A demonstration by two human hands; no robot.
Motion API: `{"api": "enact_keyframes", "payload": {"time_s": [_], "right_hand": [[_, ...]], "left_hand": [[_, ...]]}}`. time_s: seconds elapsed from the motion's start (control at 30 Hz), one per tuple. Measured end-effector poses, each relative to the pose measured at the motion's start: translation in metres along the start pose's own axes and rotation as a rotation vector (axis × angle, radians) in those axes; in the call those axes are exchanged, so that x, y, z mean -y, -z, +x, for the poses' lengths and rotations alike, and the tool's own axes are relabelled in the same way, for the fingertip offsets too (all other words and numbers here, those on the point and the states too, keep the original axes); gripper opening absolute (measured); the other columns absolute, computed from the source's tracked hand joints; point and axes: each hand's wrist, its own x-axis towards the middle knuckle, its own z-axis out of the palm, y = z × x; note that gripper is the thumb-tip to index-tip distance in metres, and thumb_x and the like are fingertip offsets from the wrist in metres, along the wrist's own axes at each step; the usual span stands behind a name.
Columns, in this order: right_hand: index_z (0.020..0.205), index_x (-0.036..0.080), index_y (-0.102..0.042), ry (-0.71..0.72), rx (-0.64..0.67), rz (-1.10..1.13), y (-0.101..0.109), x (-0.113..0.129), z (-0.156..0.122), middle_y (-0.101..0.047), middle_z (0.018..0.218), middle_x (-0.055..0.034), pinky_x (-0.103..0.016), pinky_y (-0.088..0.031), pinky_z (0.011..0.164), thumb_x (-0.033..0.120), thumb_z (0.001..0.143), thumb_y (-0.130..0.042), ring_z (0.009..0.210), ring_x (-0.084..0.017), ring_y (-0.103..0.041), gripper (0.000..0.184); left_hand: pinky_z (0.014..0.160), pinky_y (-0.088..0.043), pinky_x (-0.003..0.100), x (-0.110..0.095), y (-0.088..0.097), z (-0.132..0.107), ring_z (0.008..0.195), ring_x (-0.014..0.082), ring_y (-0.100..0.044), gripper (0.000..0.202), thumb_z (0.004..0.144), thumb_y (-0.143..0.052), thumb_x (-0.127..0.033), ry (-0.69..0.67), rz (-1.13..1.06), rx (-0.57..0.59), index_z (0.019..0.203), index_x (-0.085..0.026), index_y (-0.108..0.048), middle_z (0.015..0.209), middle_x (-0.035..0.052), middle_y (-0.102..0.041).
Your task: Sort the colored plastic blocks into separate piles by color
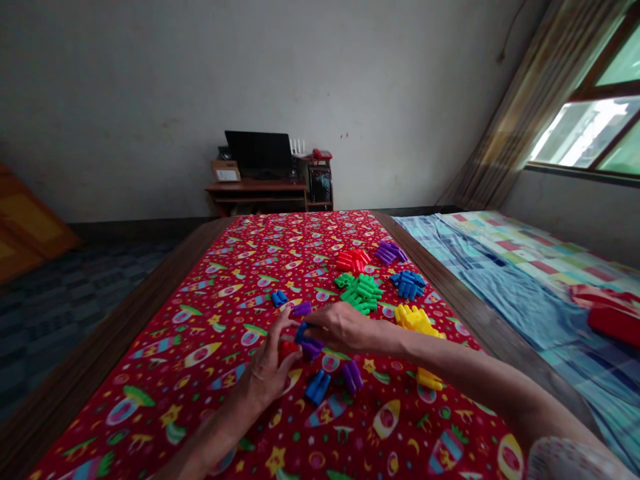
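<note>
Both hands meet over a red cloth with rocket prints [210, 313] that covers the table. My left hand [267, 370] is curled round a red plastic block [286, 348]. Fingers of my right hand [340, 327] pinch a blue block [301, 332] joined to a purple block [313, 348], pressed against the red one. Loose blocks lie close by: a blue block [318, 387] and a purple block [353, 375] just below the hands, another purple one [301, 309] and a blue one [279, 298] above them.
Sorted heaps sit further back: green [361, 292], red [353, 260], purple [391, 252], blue [409, 284] and yellow [414, 318]. A bed with a checked sheet [500, 267] runs along the right. A desk with a monitor [263, 173] stands by the far wall.
</note>
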Motion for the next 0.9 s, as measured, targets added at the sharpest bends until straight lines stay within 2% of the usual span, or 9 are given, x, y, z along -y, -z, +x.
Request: {"api": "enact_keyframes", "payload": {"time_s": [0.13,0.23,0.33,0.4,0.53,0.63,0.73,0.9], "right_hand": [[0.073,0.014,-0.059,-0.209,-0.265,-0.007,0.042,-0.052,-0.032,-0.046,0.055,0.0039,-0.021,-0.024,0.051,0.031,0.095,-0.046,0.049,-0.007,-0.033,0.031],[0.075,0.013,-0.064,-0.44,-0.433,-0.149,0.07,-0.102,-0.071,-0.05,0.055,0.0015,-0.023,-0.025,0.052,0.032,0.091,-0.046,0.05,-0.008,-0.035,0.031],[0.077,0.011,-0.069,-0.685,-0.406,-0.273,0.085,-0.139,-0.115,-0.057,0.057,-0.0033,-0.025,-0.027,0.053,0.028,0.087,-0.044,0.051,-0.012,-0.042,0.032],[0.08,0.011,-0.071,-0.828,-0.351,-0.339,0.086,-0.151,-0.14,-0.061,0.06,-0.006,-0.026,-0.028,0.053,0.027,0.085,-0.042,0.052,-0.014,-0.047,0.034],[0.088,0.015,-0.074,-1.012,-0.3,-0.46,0.074,-0.15,-0.174,-0.07,0.071,-0.0093,-0.027,-0.031,0.055,0.03,0.087,-0.042,0.061,-0.018,-0.059,0.036],[0.085,0.016,-0.073,-1.091,-0.21,-0.571,0.065,-0.139,-0.183,-0.072,0.078,-0.0115,-0.027,-0.032,0.055,0.033,0.09,-0.043,0.067,-0.02,-0.063,0.036],[0.084,0.016,-0.072,-1.066,-0.104,-0.603,0.06,-0.131,-0.18,-0.072,0.08,-0.0119,-0.027,-0.032,0.054,0.035,0.093,-0.045,0.066,-0.02,-0.064,0.035],[0.075,0.009,-0.069,-1.004,0.022,-0.6,0.057,-0.132,-0.167,-0.066,0.068,-0.0163,-0.03,-0.031,0.053,0.032,0.097,-0.039,0.061,-0.022,-0.063,0.044]], "left_hand": [[0.075,-0.058,0.031,0.009,0.003,0.005,0.081,0.0158,-0.069,0.067,0.086,-0.053,-0.024,0.088,-0.04,-0.01,0.147,-0.029,-0.026,0.105,0.004,-0.066],[0.081,-0.056,0.032,0.016,0.006,0.009,0.084,0.0165,-0.068,0.059,0.085,-0.055,-0.026,0.076,0.021,-0.053,0.141,-0.027,-0.037,0.1,0.0029,-0.066],[0.085,-0.055,0.035,0.022,0.01,0.013,0.091,0.0187,-0.067,0.05,0.087,-0.053,-0.028,0.041,0.11,-0.074,0.136,-0.026,-0.045,0.102,0.0046,-0.066],[0.085,-0.055,0.036,0.024,0.011,0.014,0.095,0.0207,-0.066,0.046,0.088,-0.051,-0.032,0.018,0.169,-0.07,0.133,-0.024,-0.048,0.103,0.0063,-0.066],[0.086,-0.056,0.038,0.029,0.012,0.015,0.098,0.0233,-0.066,0.041,0.091,-0.045,-0.035,-0.024,0.257,-0.076,0.129,-0.022,-0.053,0.107,0.0092,-0.067],[0.088,-0.055,0.039,0.033,0.011,0.015,0.099,0.0239,-0.066,0.037,0.093,-0.042,-0.033,-0.06,0.29,-0.088,0.124,-0.019,-0.056,0.108,0.0109,-0.067],[0.09,-0.055,0.039,0.036,0.011,0.014,0.103,0.0246,-0.065,0.035,0.094,-0.041,-0.033,-0.101,0.306,-0.084,0.121,-0.018,-0.057,0.11,0.0122,-0.066],[0.098,-0.051,0.041,0.035,0.011,0.009,0.115,0.0259,-0.058,0.039,0.092,-0.044,-0.032,-0.15,0.338,-0.01,0.127,-0.018,-0.054,0.121,0.0133,-0.059]]}}
